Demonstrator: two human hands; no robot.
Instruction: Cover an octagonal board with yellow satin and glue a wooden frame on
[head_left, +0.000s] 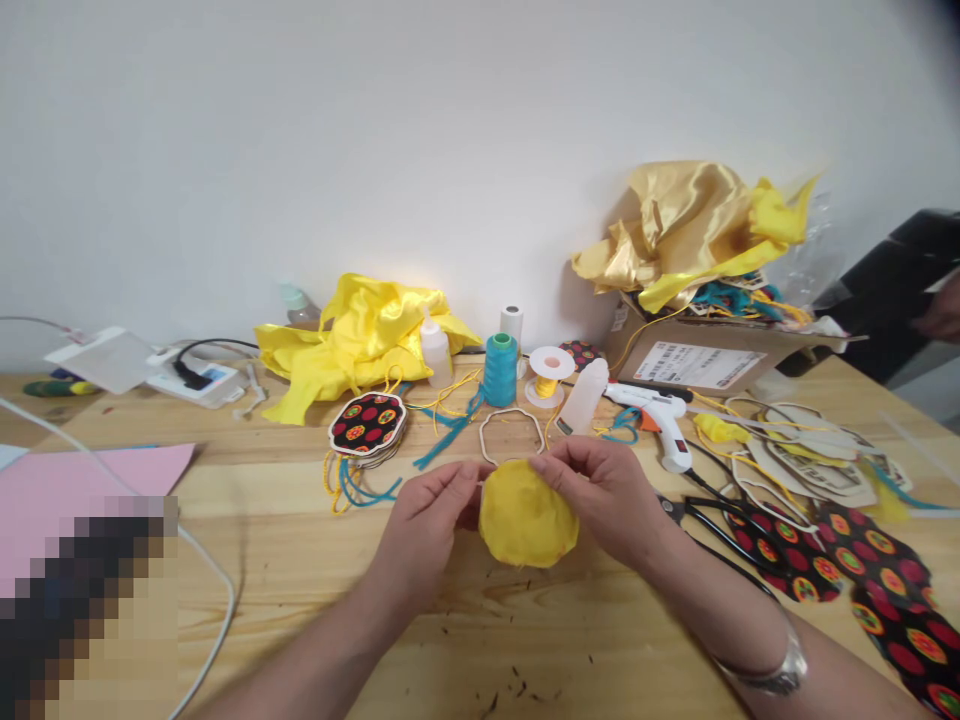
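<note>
A round piece covered in yellow fabric [529, 515], with a slightly puckered surface, is held up above the wooden table between both hands. My left hand [424, 530] pinches at its left edge, thumb on top and the other fingers partly hidden beneath. At the upper right rim, my right hand [611, 500] grips it between thumb and bent fingers. Just behind it lies a thin white scalloped frame [512, 412]. To the left is a small stack topped by black patterned fabric in a white frame [367, 424], with yellow and teal cords.
Behind stand a teal thread cone [500, 372], a yellow cord spool [551, 378] and a white squeeze bottle [435, 350]. A glue gun [660, 415], scissors [724, 520] and patterned fabric pieces [874, 555] lie right. A cardboard box [637, 355] holds gold fabric. Another person's hand [941, 308] shows far right.
</note>
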